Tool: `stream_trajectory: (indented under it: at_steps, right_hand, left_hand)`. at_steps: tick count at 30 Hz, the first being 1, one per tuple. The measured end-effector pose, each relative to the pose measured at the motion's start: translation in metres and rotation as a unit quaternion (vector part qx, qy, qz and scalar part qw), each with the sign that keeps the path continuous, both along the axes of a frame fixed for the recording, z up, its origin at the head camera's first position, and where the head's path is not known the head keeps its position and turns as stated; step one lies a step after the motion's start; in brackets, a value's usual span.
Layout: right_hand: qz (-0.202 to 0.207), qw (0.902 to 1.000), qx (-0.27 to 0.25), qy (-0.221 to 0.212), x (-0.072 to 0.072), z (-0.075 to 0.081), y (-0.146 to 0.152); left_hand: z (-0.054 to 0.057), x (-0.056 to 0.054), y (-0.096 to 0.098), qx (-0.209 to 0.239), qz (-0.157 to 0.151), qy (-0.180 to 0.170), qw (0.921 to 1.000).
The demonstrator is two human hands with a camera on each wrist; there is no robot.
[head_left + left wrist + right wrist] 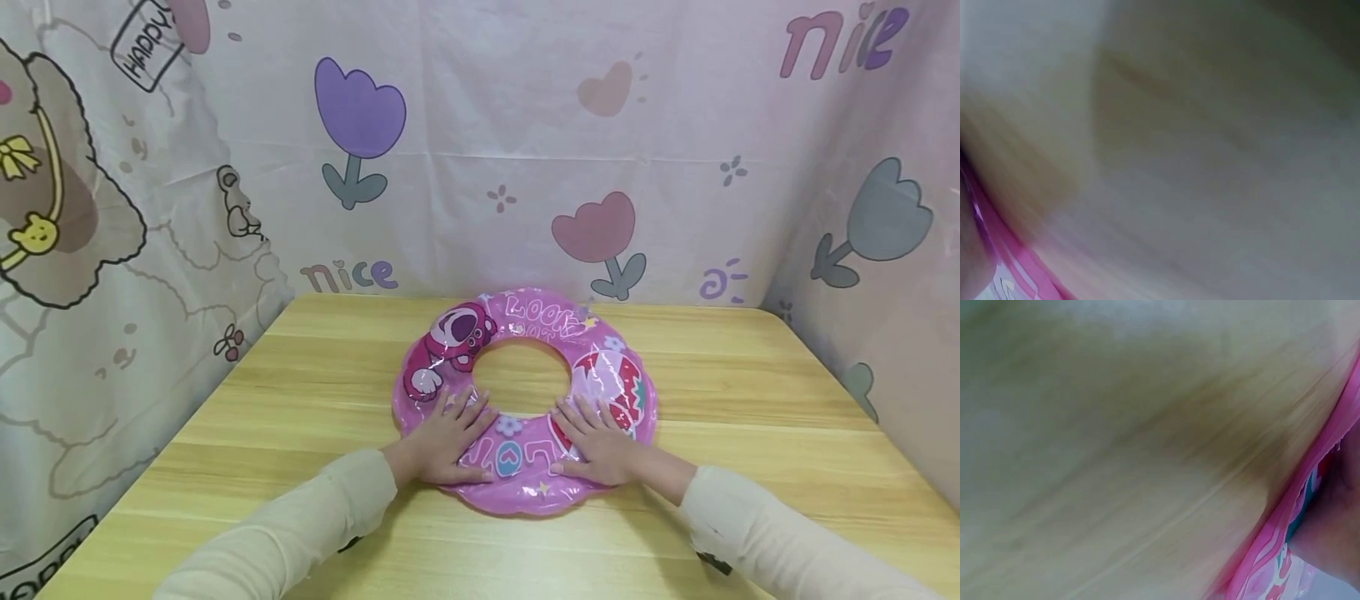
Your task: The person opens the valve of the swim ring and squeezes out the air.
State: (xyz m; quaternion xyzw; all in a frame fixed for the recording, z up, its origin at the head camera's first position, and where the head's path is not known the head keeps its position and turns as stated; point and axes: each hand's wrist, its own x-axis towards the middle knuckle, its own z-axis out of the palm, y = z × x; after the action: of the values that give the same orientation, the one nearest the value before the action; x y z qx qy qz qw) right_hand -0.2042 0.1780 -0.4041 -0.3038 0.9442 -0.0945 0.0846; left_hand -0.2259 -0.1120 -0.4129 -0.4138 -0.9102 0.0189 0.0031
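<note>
A pink inflatable swim ring [536, 492] lies flat on the wooden table, printed with a bear, strawberries and white lettering. On its near left part rests my left hand [444, 442], palm down with the fingers spread. My right hand [606, 446] lies the same way on the near right part, over a strawberry print. Both hands have straight fingers pointing toward the ring's hole. In the left wrist view, the ring's pink edge [1019, 259] shows at the lower left. The right wrist view has the ring's edge [1272, 531] along its right side, beside the hand [1332, 534].
The light wooden table [750, 433] stretches out around the ring. Behind it and at both sides hangs a pale cloth [480, 100] printed with tulips, hearts and cartoon animals. Small dark objects [712, 563] show under the sleeves at the wrists.
</note>
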Motion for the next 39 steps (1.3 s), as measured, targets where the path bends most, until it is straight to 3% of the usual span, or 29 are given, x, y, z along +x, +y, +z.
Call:
stream_trajectory:
  at_steps: [11, 19, 27, 30, 33, 39]
  right_hand:
    - [0.002, 0.9994, -0.012, -0.031, -0.004, 0.002, 0.001]
    - [0.004, 0.9975, -0.038, -0.060, -0.007, 0.006, 0.004]
    - [0.000, 0.9965, -0.048, -0.069, -0.014, 0.010, 0.011]
    - [-0.006, 0.9979, -0.042, -0.050, -0.016, 0.012, 0.011]
    - [-0.020, 0.9990, -0.040, -0.002, -0.017, 0.014, 0.009]
    - [-0.032, 0.9935, -0.038, 0.102, -0.016, 0.011, 0.007]
  left_hand:
    - [0.004, -0.004, 0.000, 0.008, 0.016, -0.073, 0.9972]
    - [0.003, -0.006, -0.001, 0.026, 0.022, -0.097, 0.9947]
    - [0.009, -0.007, 0.004, 0.068, 0.040, -0.147, 0.9861]
    - [0.012, -0.006, 0.007, 0.085, 0.050, -0.160, 0.9822]
    - [0.016, -0.003, 0.009, 0.094, 0.053, -0.158, 0.9814]
    - [0.021, 0.003, 0.010, 0.064, -0.011, -0.095, 0.9933]
